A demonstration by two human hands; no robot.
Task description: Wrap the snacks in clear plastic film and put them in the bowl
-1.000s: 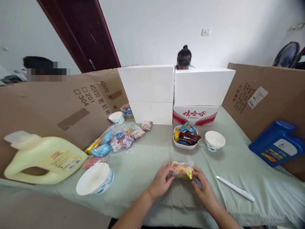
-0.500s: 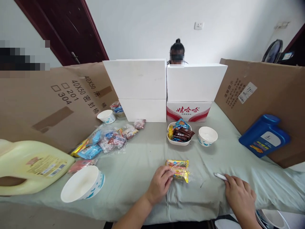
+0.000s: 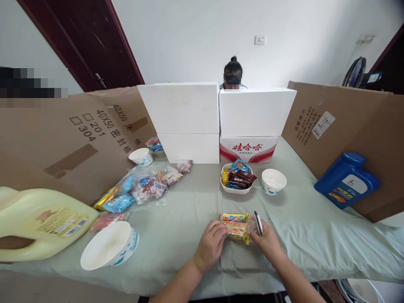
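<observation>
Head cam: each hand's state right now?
Left hand: closed, holding the left end of the yellow snack pack.
Right hand: closed, holding the slim white tool.

A: Delta on right hand (image 3: 267, 240)?
B: It's holding the white tool (image 3: 259, 224) clear of the cloth (image 3: 303, 248) now. A second ago that was lying off to the right.
A: Tool position?
B: It's sticking up tilted from the fingers, just beside the right end of the pack (image 3: 234, 227).
A: View?
B: Sitting further right than a second ago. Jug (image 3: 50, 223) is running off the left edge; tub (image 3: 361, 289) is showing, lower right.
</observation>
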